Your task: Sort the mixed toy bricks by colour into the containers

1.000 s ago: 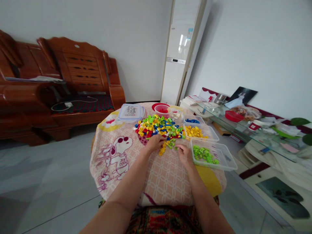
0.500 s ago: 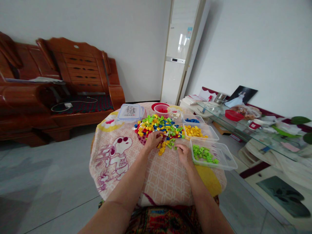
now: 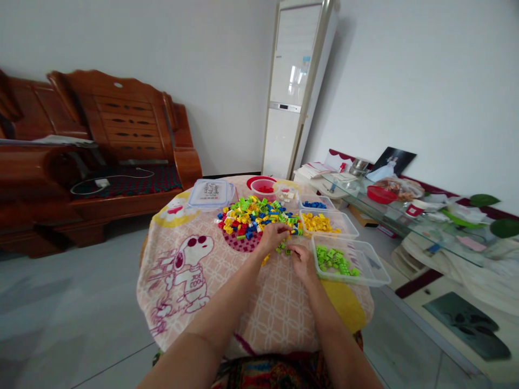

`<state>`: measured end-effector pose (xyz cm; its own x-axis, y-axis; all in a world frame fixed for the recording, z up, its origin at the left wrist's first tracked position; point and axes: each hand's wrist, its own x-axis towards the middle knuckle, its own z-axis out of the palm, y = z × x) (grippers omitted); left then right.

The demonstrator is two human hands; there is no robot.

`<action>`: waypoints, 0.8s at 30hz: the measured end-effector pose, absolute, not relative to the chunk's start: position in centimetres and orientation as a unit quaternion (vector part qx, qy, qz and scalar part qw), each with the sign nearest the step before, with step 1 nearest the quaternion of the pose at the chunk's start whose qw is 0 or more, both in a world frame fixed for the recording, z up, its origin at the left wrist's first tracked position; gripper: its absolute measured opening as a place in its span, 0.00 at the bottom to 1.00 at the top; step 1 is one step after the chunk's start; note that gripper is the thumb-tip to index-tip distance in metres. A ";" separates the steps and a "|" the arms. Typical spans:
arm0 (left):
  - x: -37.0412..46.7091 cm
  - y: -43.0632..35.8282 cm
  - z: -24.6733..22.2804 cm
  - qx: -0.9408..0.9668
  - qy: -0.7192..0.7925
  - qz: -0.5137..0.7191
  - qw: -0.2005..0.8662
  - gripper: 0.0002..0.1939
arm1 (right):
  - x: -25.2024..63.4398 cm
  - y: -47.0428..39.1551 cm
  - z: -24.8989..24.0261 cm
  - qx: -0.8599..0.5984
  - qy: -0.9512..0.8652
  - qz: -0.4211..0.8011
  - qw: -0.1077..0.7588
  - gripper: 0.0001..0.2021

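A heap of mixed toy building bricks in yellow, green, blue, red and white lies on the cloth-covered round table. At the heap's near right edge is my left hand, its fingers pinched together; what they hold is too small to make out. Just to its right, my right hand has thumb and finger closed at a green brick. A few loose green bricks lie between the hands, and a yellow brick shows beside my left wrist.
On the right stand clear boxes of green bricks, yellow bricks and blue bricks. A round tub holds red bricks, with white bricks beside it. Lidded plastic lies at back left; a cluttered glass shelf is beyond.
My left hand has moved right from the heap, closer to my right hand, and now covers part of the loose yellow and green bricks. The whole view has shifted slightly.
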<state>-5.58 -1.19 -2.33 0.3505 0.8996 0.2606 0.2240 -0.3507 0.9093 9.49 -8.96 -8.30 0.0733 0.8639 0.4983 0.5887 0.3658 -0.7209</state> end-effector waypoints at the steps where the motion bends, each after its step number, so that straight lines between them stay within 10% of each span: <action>1: -4.4 -1.0 -2.1 0.709 0.384 0.409 0.427 0.15 | 9.5 -8.9 -8.3 -0.541 -0.667 0.140 0.493 0.14; 9: 0.3 -0.3 -2.1 0.764 0.234 0.426 0.424 0.31 | 9.4 -8.6 -8.3 -0.540 -0.671 0.110 0.496 0.11; 24: -13.7 -1.7 -2.7 0.729 0.498 0.391 0.260 0.14 | 9.7 -9.1 -8.1 -0.548 -0.667 0.138 0.486 0.14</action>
<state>-13.71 -1.68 -2.69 0.1991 0.9292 0.3113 0.5221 -0.3694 0.7688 9.71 -9.14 -8.06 0.0721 0.8648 0.4970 0.5967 0.3619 -0.7162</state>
